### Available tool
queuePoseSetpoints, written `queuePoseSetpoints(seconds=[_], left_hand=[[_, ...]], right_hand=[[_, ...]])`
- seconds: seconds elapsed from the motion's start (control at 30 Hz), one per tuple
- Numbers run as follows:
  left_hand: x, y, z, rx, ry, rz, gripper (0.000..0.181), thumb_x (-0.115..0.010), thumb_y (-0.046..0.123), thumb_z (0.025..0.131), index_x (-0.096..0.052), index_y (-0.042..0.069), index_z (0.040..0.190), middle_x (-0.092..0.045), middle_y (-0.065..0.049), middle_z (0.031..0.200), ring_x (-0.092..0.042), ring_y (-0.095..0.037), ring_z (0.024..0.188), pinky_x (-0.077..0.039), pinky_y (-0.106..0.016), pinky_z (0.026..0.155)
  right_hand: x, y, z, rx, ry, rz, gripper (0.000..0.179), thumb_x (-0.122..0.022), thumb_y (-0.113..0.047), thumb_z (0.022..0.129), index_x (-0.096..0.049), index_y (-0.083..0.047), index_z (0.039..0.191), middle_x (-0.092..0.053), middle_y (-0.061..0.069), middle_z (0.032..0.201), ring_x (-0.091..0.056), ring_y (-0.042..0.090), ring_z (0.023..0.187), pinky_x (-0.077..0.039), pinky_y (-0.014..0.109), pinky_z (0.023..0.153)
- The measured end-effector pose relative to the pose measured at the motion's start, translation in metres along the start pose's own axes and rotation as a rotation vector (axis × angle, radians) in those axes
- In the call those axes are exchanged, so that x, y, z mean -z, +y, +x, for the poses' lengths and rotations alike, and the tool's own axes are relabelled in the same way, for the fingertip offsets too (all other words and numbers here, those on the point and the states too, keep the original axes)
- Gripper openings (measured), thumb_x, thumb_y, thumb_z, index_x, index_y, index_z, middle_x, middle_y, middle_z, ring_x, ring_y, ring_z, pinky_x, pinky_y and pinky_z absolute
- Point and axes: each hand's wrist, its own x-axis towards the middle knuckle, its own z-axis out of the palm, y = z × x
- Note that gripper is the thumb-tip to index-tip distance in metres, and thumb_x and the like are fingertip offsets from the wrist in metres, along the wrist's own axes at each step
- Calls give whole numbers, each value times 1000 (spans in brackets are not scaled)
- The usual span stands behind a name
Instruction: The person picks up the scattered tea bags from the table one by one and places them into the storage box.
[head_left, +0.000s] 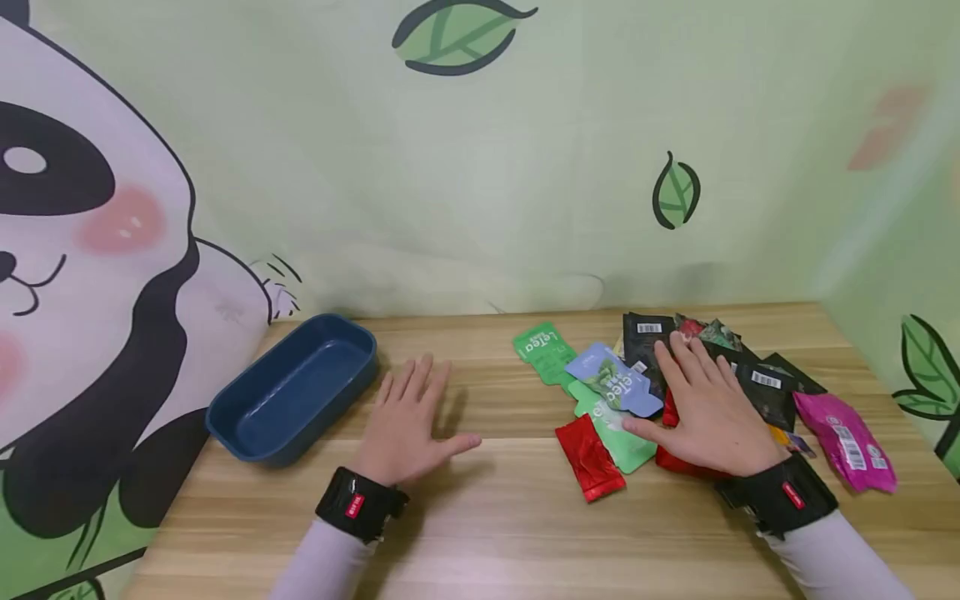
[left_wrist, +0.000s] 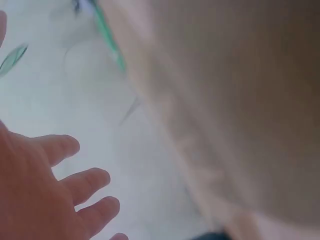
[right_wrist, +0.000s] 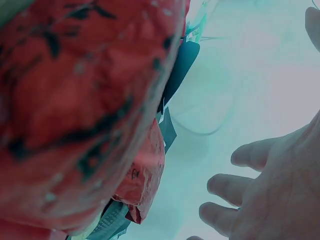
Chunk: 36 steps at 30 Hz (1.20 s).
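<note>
My left hand [head_left: 405, 425], fingers spread and straight, is palm down over the wooden table between a blue tub and the packets; it holds nothing. The right hand [head_left: 708, 408], likewise flat and spread, hovers above a heap of small packets, with a gap beneath the palm in the right wrist view. Around it lie black packets [head_left: 765, 392], a blue LeTea packet [head_left: 615, 382], a green packet [head_left: 546, 354], a small red packet [head_left: 590, 458] and a magenta packet [head_left: 847, 442]. A large red packet [right_wrist: 90, 100] fills the left of the right wrist view.
The blue oblong tub [head_left: 292, 392] stands at the table's left edge, with nothing seen inside. Behind the wooden table [head_left: 510, 533] hangs a pale green backdrop [head_left: 570, 167] printed with a panda and leaves. A similar cloth borders the right side.
</note>
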Motion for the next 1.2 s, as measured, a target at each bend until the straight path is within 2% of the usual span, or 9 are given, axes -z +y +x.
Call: queuePoseSetpoints(seconds=[0.23,0.37,0.5,0.63,0.73,0.83,0.93,1.03,1.2], left_hand=[[45,-48,-6,119,93,-67,108,-44,83,81,-20,16,162,-18,-16,165,-9,-34,152,-7,-55,120],[65,-87,-16,245,167,-87,105,-48,77,83,-24,11,161,-23,-20,163,-19,-41,149,-15,-60,117],[77,-126,-33,445,218,-117,101,-50,70,87,-27,3,158,-31,-27,156,-32,-49,138,-26,-65,109],[78,-159,-50,681,143,-155,98,-49,63,91,-21,-3,158,-28,-33,155,-32,-54,135,-27,-67,107],[72,-180,-60,789,87,-175,93,-50,56,93,-20,-6,156,-29,-36,151,-33,-54,134,-28,-67,107],[67,-193,-68,832,74,-193,84,-51,45,95,-23,-6,155,-36,-36,147,-36,-54,131,-29,-67,106],[63,-200,-73,830,83,-197,73,-51,35,95,-31,-5,153,-43,-34,142,-40,-52,128,-31,-66,104],[60,-201,-75,811,70,-186,66,-51,33,96,-39,-2,151,-49,-33,138,-44,-51,123,-35,-66,99],[60,-197,-72,778,47,-177,58,-52,39,96,-54,4,142,-59,-28,129,-53,-48,114,-43,-62,88]], right_hand=[[-1,1,-2,2,13,5,121,-41,-87,77,-20,-2,160,-14,25,163,-4,42,151,-2,66,115],[-1,0,-3,6,12,14,120,-41,-87,77,-23,-1,159,-16,25,163,-6,42,150,-2,64,116],[-2,-1,-3,13,14,16,119,-41,-86,77,-24,-1,159,-17,25,163,-6,41,151,-3,63,116],[-1,-2,-2,16,1,18,120,-39,-87,77,-25,0,158,-17,25,163,-8,42,151,-7,65,116],[-1,-5,-1,27,-12,31,118,-40,-86,78,-28,0,157,-19,24,163,-12,43,149,-11,65,115],[-2,-12,-1,65,-5,57,107,-46,-79,82,-37,0,153,-28,23,160,-23,44,146,-20,63,114],[-8,-24,-2,124,10,87,92,-57,-67,85,-47,-2,148,-38,21,154,-37,42,139,-33,61,108],[-17,-40,-6,170,-5,105,83,-63,-61,84,-53,-6,145,-47,17,148,-47,37,131,-43,57,101],[-27,-62,-14,224,-36,104,77,-70,-57,80,-58,-12,141,-53,10,139,-53,28,122,-50,49,96]])
